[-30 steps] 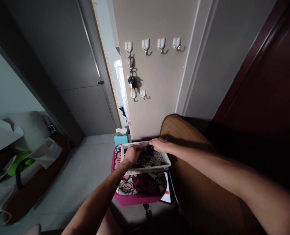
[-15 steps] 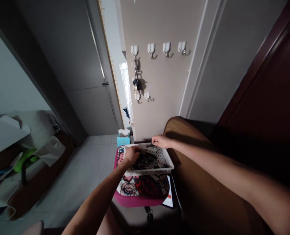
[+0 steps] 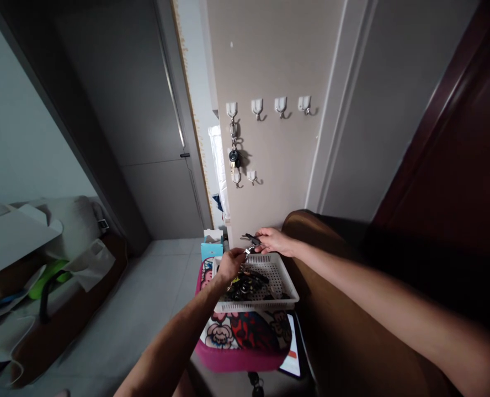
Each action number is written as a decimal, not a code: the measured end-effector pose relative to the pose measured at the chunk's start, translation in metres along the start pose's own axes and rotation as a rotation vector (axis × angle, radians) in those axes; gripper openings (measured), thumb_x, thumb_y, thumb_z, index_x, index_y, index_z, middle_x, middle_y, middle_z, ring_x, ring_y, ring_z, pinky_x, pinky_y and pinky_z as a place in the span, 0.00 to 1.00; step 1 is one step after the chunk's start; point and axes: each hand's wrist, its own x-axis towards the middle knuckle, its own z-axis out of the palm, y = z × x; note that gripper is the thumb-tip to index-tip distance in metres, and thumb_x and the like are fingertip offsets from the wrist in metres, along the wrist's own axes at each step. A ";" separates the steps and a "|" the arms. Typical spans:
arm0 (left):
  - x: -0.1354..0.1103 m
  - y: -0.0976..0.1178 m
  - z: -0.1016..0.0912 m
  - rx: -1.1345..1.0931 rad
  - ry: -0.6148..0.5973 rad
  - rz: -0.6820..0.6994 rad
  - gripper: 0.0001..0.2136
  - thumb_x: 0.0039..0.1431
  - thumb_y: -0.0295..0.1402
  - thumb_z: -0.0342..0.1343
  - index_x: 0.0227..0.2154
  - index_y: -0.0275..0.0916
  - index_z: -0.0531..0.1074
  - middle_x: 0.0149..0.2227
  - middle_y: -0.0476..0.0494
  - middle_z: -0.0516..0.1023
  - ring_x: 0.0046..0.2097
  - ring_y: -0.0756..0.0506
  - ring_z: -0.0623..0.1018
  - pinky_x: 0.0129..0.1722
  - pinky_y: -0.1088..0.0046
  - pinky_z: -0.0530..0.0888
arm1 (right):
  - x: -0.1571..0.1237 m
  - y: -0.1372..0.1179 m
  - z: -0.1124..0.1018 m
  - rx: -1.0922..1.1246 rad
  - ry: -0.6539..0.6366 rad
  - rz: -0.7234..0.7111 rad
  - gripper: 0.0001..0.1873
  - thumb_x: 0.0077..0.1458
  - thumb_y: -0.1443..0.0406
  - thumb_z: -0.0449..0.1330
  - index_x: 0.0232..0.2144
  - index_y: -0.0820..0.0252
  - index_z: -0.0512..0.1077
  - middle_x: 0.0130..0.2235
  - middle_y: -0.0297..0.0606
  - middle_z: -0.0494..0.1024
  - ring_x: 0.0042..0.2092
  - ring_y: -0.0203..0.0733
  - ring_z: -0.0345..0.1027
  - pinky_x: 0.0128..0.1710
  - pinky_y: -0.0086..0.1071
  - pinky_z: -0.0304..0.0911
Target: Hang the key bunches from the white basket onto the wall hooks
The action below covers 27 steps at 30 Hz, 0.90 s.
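Above a white plastic basket (image 3: pixel 289 281), both my hands grip one bunch of keys (image 3: pixel 251 239). My right hand (image 3: pixel 271 241) pinches it by the dark key end. Closed on its silvery ring or chain, my left hand (image 3: pixel 232 263) is over the basket's left side. Below them, a dark heap of keys (image 3: pixel 247 284) with a bit of yellow lies in the basket. The basket rests on a pink case with a floral top (image 3: pixel 245 358). On the wall, another set of keys (image 3: pixel 234 157) hangs from the leftmost white hook (image 3: pixel 232 110).
Further white hooks (image 3: pixel 280 105) are on the wall panel. A small blue box (image 3: pixel 212 248) stands behind the basket. To the right is a brown rounded chair or board (image 3: pixel 311 309). A flat white-screened device (image 3: pixel 291 353) lies beside the case. Clutter fills the left.
My hands have lifted the bunch of keys out of the basket, and my left hand has come closer to my right. The view has tilted up slightly.
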 end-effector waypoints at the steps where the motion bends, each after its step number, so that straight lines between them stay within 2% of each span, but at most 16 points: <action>1: 0.003 0.001 -0.002 0.015 0.021 0.000 0.09 0.42 0.29 0.46 0.26 0.31 0.68 0.20 0.50 0.68 0.23 0.55 0.65 0.25 0.81 0.63 | 0.001 0.002 -0.001 -0.026 0.017 0.001 0.02 0.45 0.71 0.46 0.24 0.63 0.58 0.24 0.33 0.66 0.24 0.28 0.62 0.23 0.22 0.57; 7: 0.021 0.014 -0.016 0.130 0.125 0.058 0.09 0.40 0.25 0.46 0.27 0.32 0.67 0.19 0.51 0.67 0.22 0.56 0.64 0.24 0.81 0.62 | 0.003 0.010 0.001 -0.355 0.078 -0.005 0.03 0.42 0.69 0.48 0.23 0.64 0.61 0.21 0.33 0.66 0.21 0.29 0.60 0.17 0.21 0.52; 11: 0.026 0.030 -0.014 0.260 0.046 0.132 0.09 0.38 0.23 0.45 0.25 0.33 0.68 0.16 0.54 0.64 0.20 0.56 0.62 0.21 0.82 0.60 | 0.002 0.011 0.007 -0.512 0.155 -0.122 0.09 0.39 0.69 0.49 0.27 0.64 0.64 0.21 0.33 0.67 0.21 0.29 0.58 0.18 0.22 0.50; 14: 0.028 0.040 -0.007 0.297 -0.041 0.178 0.08 0.38 0.23 0.45 0.24 0.33 0.68 0.15 0.53 0.63 0.20 0.56 0.62 0.19 0.83 0.59 | 0.003 0.013 0.011 -0.520 0.154 -0.253 0.09 0.37 0.68 0.51 0.27 0.64 0.66 0.22 0.32 0.67 0.23 0.29 0.57 0.20 0.21 0.50; 17: 0.030 0.046 -0.003 0.286 -0.087 0.198 0.09 0.37 0.23 0.45 0.24 0.34 0.68 0.17 0.53 0.65 0.20 0.56 0.63 0.20 0.83 0.60 | 0.005 0.017 0.012 -0.510 0.076 -0.289 0.06 0.38 0.68 0.50 0.22 0.65 0.66 0.19 0.30 0.64 0.21 0.28 0.53 0.18 0.21 0.46; 19: 0.031 0.047 -0.003 0.277 -0.083 0.211 0.10 0.37 0.23 0.45 0.25 0.34 0.67 0.17 0.53 0.65 0.21 0.56 0.63 0.20 0.83 0.61 | 0.006 0.019 0.012 -0.493 0.048 -0.312 0.06 0.38 0.68 0.49 0.20 0.65 0.65 0.18 0.29 0.62 0.21 0.27 0.51 0.18 0.21 0.45; 23: 0.034 0.047 -0.005 0.238 -0.027 0.212 0.10 0.36 0.22 0.45 0.24 0.34 0.67 0.17 0.53 0.65 0.21 0.55 0.64 0.22 0.82 0.62 | 0.005 0.016 0.010 -0.505 0.100 -0.320 0.05 0.38 0.67 0.49 0.18 0.64 0.63 0.17 0.28 0.59 0.20 0.27 0.50 0.17 0.22 0.43; 27: 0.033 0.054 -0.006 0.192 -0.038 0.198 0.08 0.37 0.22 0.45 0.23 0.34 0.67 0.17 0.53 0.65 0.22 0.55 0.64 0.22 0.82 0.62 | 0.000 0.005 0.012 -0.405 0.122 -0.321 0.06 0.38 0.69 0.47 0.18 0.64 0.63 0.16 0.28 0.59 0.19 0.27 0.50 0.17 0.22 0.45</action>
